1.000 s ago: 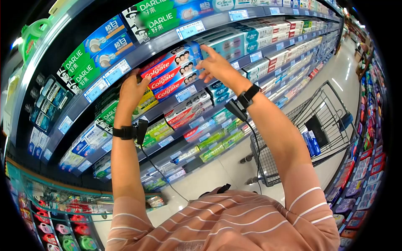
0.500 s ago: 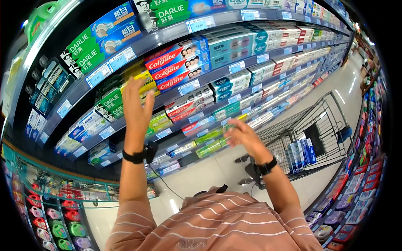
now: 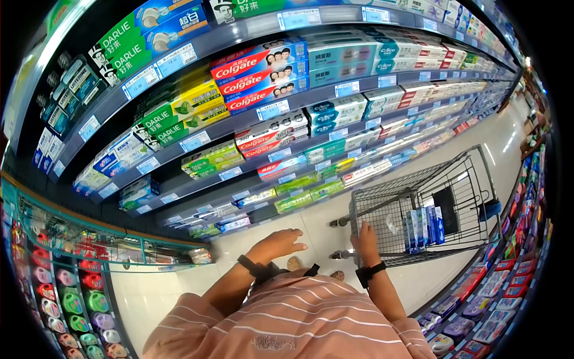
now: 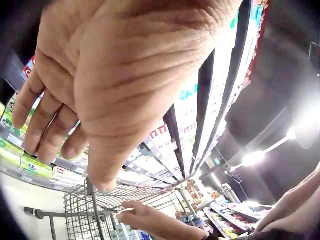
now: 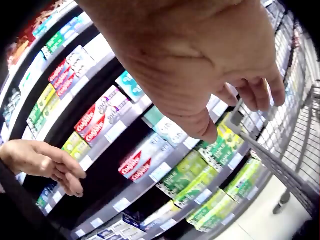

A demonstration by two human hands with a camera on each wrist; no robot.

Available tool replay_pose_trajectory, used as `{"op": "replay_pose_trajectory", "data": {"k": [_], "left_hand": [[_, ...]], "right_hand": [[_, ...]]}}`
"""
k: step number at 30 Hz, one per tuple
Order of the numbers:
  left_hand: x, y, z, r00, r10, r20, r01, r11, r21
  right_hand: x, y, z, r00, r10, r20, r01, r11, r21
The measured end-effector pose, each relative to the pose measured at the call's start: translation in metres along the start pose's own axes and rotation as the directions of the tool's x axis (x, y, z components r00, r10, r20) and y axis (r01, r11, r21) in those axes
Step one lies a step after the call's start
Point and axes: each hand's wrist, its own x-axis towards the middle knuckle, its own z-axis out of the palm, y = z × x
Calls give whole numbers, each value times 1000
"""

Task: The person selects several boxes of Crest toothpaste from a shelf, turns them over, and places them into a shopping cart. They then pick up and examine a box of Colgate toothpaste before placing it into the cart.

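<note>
My left hand (image 3: pixel 278 246) is low in front of the striped shirt, holding nothing, its fingers loosely extended. The left wrist view shows its palm (image 4: pixel 125 65) and relaxed fingers close up. My right hand (image 3: pixel 366 244) is at the near end of a wire shopping cart (image 3: pixel 388 258). In the right wrist view the fingers (image 5: pixel 252 95) reach over the cart's rim (image 5: pixel 270 159) and the thumb points down beside its corner, with a gap between thumb and fingers. Several blue boxes (image 3: pixel 423 227) stand upright inside the cart.
Shelves of toothpaste run along the left and ahead, with red Colgate boxes (image 3: pixel 260 75) and green-and-yellow Darlie boxes (image 3: pixel 182 113). Glass shelving (image 3: pixel 89 254) stands at the lower left. Another stocked shelf (image 3: pixel 508 287) lines the right, beyond the cart.
Both hands have come down from the Colgate boxes on the shelf. The left is now before the body; the right has moved to the cart's end. The Colgate boxes stay on the shelf.
</note>
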Motion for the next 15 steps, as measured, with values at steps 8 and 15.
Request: {"op": "replay_pose_trajectory", "data": {"k": [8,15], "left_hand": [[2,-3,7,995,-73,-69,74,997,21],[7,-14,16,990,-143,19,142,989,38]], "right_hand": [[-50,100,76,914,187,360,-179,982,-57],[-68,111,81,863,338,375,-279,938,-205]]}}
